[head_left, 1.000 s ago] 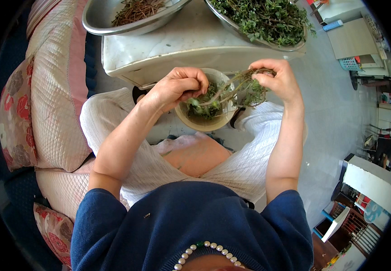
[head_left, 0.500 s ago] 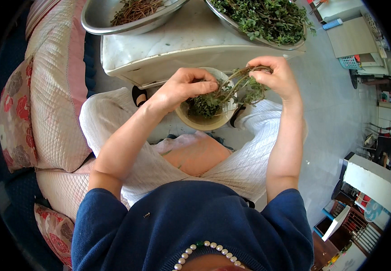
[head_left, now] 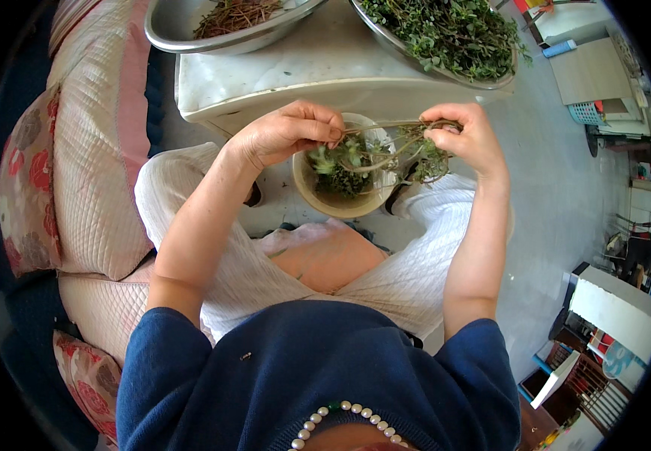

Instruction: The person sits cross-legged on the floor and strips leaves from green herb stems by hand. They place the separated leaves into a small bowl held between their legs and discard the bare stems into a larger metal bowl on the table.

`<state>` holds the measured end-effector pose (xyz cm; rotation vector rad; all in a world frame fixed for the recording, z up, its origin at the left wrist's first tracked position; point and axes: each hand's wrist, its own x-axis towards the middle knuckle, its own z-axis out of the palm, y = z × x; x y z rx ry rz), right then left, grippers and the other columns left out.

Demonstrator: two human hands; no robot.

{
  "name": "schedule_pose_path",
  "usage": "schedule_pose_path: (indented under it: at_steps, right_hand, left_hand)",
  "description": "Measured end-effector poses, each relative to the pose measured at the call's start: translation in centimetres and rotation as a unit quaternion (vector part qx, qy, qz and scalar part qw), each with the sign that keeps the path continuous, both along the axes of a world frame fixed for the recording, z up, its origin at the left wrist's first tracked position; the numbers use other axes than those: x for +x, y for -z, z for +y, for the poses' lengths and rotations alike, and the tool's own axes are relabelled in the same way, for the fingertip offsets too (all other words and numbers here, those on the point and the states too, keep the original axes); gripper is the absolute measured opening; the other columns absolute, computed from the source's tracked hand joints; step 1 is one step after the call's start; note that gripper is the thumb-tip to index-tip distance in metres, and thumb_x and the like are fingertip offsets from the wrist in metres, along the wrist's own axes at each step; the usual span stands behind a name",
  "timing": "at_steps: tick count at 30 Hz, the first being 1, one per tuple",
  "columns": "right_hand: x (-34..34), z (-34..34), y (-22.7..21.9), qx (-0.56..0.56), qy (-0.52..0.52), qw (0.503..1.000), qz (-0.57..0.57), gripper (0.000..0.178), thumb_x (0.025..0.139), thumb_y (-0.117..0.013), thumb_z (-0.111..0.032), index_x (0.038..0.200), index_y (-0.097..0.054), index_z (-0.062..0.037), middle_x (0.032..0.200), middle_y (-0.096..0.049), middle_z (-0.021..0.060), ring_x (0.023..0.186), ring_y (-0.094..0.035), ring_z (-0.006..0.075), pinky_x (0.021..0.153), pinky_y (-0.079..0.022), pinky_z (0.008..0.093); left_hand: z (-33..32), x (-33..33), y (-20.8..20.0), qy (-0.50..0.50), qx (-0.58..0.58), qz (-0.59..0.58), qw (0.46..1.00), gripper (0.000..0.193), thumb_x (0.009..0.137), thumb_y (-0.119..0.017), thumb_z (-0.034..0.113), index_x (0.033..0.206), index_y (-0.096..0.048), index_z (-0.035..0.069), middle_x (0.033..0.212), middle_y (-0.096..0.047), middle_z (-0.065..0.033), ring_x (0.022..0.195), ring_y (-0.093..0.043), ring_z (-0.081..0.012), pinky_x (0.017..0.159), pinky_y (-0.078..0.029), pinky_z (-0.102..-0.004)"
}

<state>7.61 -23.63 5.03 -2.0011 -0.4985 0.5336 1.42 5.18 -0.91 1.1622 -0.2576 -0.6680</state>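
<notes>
Between my hands, long thin stems (head_left: 391, 161) of a leafy green plant stretch over a cream bucket (head_left: 312, 197). My left hand (head_left: 289, 134) is closed, pinching one leafy stem end between thumb and fingers. Closed around a small bundle of the stems is my right hand (head_left: 469, 141), with a leafy tuft (head_left: 432, 164) hanging below it. Plucked-looking dark greens (head_left: 340, 180) lie inside the bucket, which stands on the floor between my feet.
Beyond the bucket is a white marble-topped low table (head_left: 306, 71). It bears a metal basin (head_left: 254, 37) of brownish stems at left and a metal basin (head_left: 507, 78) heaped with leafy greens at right. A quilted sofa (head_left: 92, 180) lies at my left.
My left hand has moved left and slightly up, away from the right hand, drawing a stem taut between them. My right hand stays nearly in place, still holding the stems.
</notes>
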Motion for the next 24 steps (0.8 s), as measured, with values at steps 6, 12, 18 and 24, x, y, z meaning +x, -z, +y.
schedule_pose_path:
  at_steps: [6, 12, 18, 24]
  right_hand:
    - [0.5, -1.6, -0.1, 0.011, 0.015, 1.0, -0.021, 0.021, 0.07, -0.065, -0.005, 0.089, -0.067, 0.0038, 0.074, -0.063, -0.0001, 0.065, -0.052, 0.003, 0.059, -0.043, 0.0193]
    - [0.5, -1.6, -0.3, 0.028, 0.014, 0.999, -0.014, 0.022, 0.07, -0.065, -0.005, 0.089, -0.067, 0.0037, 0.074, -0.063, -0.0004, 0.064, -0.052, 0.0032, 0.059, -0.043, 0.0193]
    - [0.4, -1.3, -0.3, 0.009, 0.016, 1.0, -0.016, 0.022, 0.069, -0.066, -0.006, 0.089, -0.067, 0.0034, 0.074, -0.063, -0.0013, 0.064, -0.05, 0.0028, 0.058, -0.041, 0.0194]
    - [0.7, -1.4, -0.2, 0.01, 0.013, 1.0, -0.026, 0.022, 0.069, -0.066, -0.006, 0.089, -0.067, 0.0033, 0.074, -0.063, -0.0018, 0.063, -0.049, 0.0024, 0.057, -0.041, 0.0188]
  left_hand:
    - [0.3, -0.9, -0.9, -0.011, 0.057, 0.043, 0.997, 0.018, 0.083, -0.059, 0.019, 0.083, -0.061, 0.001, 0.077, -0.054, 0.003, 0.068, -0.041, -0.0039, 0.056, -0.029, -0.0191]
    - [0.0, -1.2, -1.9, -0.014, 0.181, -0.037, 0.983, 0.018, 0.084, -0.052, 0.016, 0.086, -0.061, 0.001, 0.073, -0.051, 0.0043, 0.064, -0.039, -0.0027, 0.054, -0.03, -0.0188]
    - [-0.3, -1.4, -1.8, -0.074, 0.243, -0.073, 0.965, 0.018, 0.085, -0.049, 0.014, 0.09, -0.059, 0.0, 0.071, -0.05, 0.0037, 0.061, -0.038, -0.0043, 0.054, -0.032, -0.0204]
    - [-0.3, -1.5, -1.8, -0.092, 0.22, -0.047, 0.97, 0.02, 0.084, -0.047, 0.012, 0.093, -0.059, -0.001, 0.074, -0.054, 0.0014, 0.062, -0.038, -0.0043, 0.054, -0.032, -0.0201]
